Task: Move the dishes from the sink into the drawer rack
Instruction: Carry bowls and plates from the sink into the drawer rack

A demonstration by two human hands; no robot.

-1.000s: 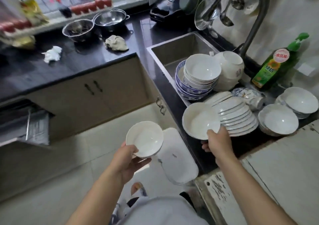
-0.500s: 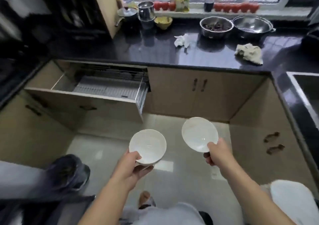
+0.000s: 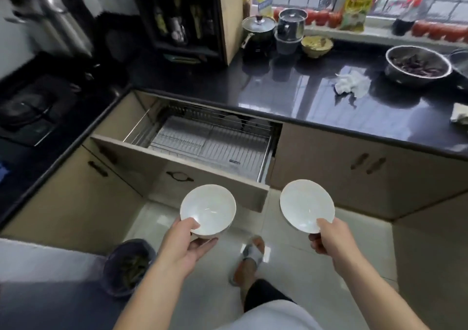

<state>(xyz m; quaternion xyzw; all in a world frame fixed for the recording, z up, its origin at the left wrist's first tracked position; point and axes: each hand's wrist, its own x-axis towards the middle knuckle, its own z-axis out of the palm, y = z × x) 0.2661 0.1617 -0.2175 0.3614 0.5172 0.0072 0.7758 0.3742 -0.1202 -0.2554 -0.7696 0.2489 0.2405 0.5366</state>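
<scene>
My left hand [image 3: 186, 243] holds a white bowl [image 3: 209, 207] by its near rim, thumb inside and fingers underneath. My right hand [image 3: 329, 238] pinches the rim of a second white bowl [image 3: 305, 204], tilted toward me. Both bowls hang over the floor just in front of the open drawer [image 3: 177, 170]. Its wire dish rack [image 3: 215, 144] shows a few dishes standing at the back under the counter. The sink is out of view.
The black countertop [image 3: 291, 94] carries a crumpled white cloth [image 3: 350, 84], a steel bowl [image 3: 417, 65], pots and a yellow bowl. A stove [image 3: 30, 109] is at left. A lined bin [image 3: 129, 266] stands on the floor at lower left. My foot in a sandal [image 3: 249, 258] is below.
The view has swung left from the sink to the open drawer, which is now nearer and centred. Both hands still hold their bowls, now further apart.
</scene>
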